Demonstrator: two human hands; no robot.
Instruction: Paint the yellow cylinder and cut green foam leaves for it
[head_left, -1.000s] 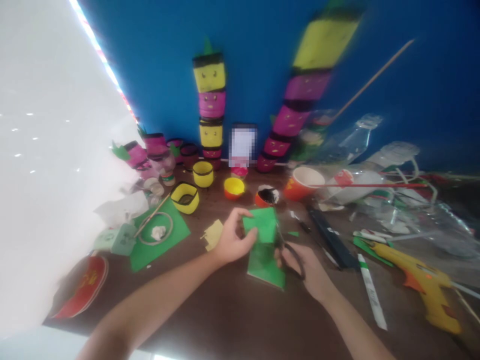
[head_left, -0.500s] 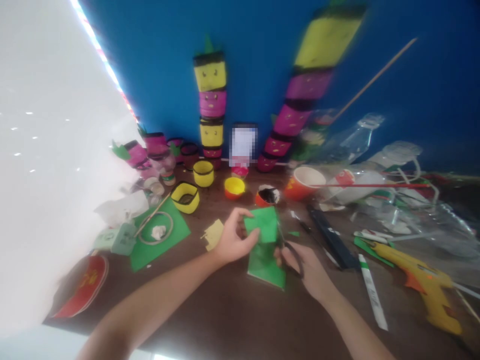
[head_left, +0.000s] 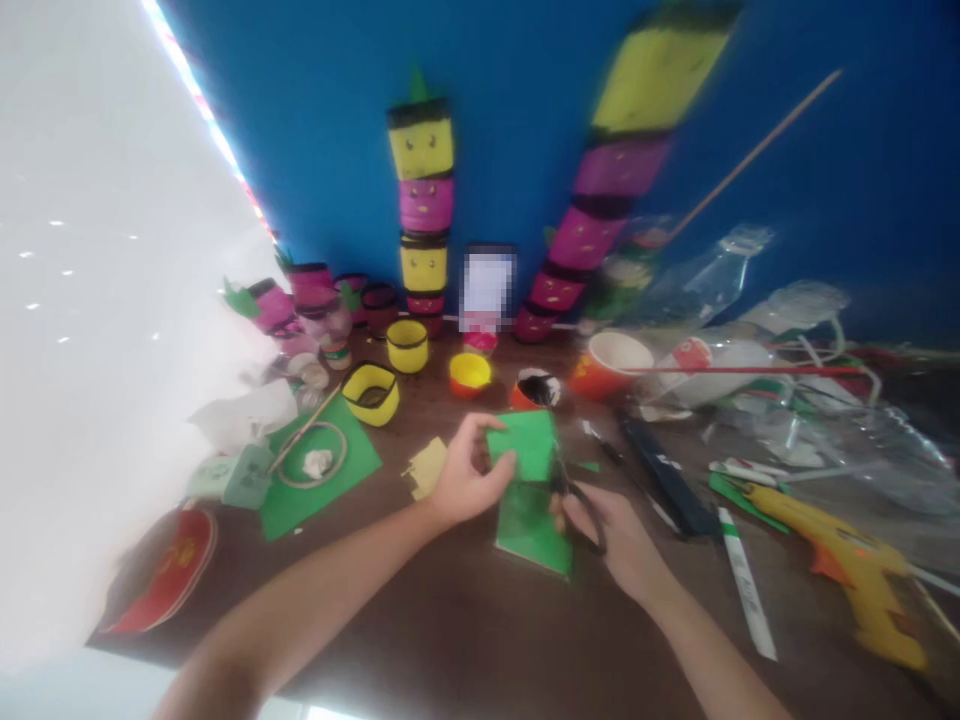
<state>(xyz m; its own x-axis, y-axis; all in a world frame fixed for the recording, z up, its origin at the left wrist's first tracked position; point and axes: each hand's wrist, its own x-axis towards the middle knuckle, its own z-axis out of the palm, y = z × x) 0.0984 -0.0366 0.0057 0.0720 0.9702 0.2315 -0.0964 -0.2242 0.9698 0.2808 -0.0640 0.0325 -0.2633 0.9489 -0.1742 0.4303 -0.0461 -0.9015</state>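
In the centre of the frame, my left hand (head_left: pixel 474 472) is closed in a pinch, thumb on the face of a green piece (head_left: pixel 530 445) and fingers at its left edge, while my right hand (head_left: pixel 604 528) is wrapped around the dark scissors (head_left: pixel 598 520), which stand along the right edge of this piece. The blades are blurred, so I cannot tell if they are parted or together. I think the main danger is a crooked cut: the green piece looks thin and flexible, and if my pinch is too light, it could bend or turn between the blades. Just below it, nearer to the bottom of the frame, is a second green sheet (head_left: pixel 534 540), flat and with straight edges; if the blades dip too low, they might nick it. Behind the work, the small round cup (head_left: pixel 529 388) has an orange wall and a dark, glossy-looking inside; a careless push of my left hand could perhaps tip it and stain the green. A small green scrap (head_left: pixel 589 467) and a cream scrap (head_left: pixel 430 468) with ragged border lie on the dark brown, smooth tabletop (head_left: pixel 420 640). At the lower right, the yellow glue gun (head_left: pixel 855 545) seems hard plastic, and the white marker (head_left: pixel 746 590), a slim cylinder, could roll if my right forearm brushes it.
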